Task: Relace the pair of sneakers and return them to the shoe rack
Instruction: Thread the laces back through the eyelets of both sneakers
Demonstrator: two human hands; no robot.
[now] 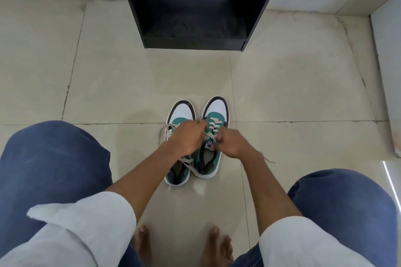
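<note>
Two teal, white and black sneakers stand side by side on the tiled floor, toes pointing away from me. The left sneaker [181, 112] has loose cream laces spilling over its left side. Cream laces cross the eyelets of the right sneaker [216, 107]. My left hand [186, 136] reaches across the left sneaker and pinches a lace end at the right sneaker's tongue. My right hand [233, 144] pinches the other lace end beside that tongue. The black shoe rack [195, 6] stands open against the wall beyond the sneakers.
My knees in blue jeans frame the bottom left and right, and my bare feet rest on the floor below the sneakers. A white ledge [386, 71] runs along the right side. Bare tiles lie between the sneakers and the rack.
</note>
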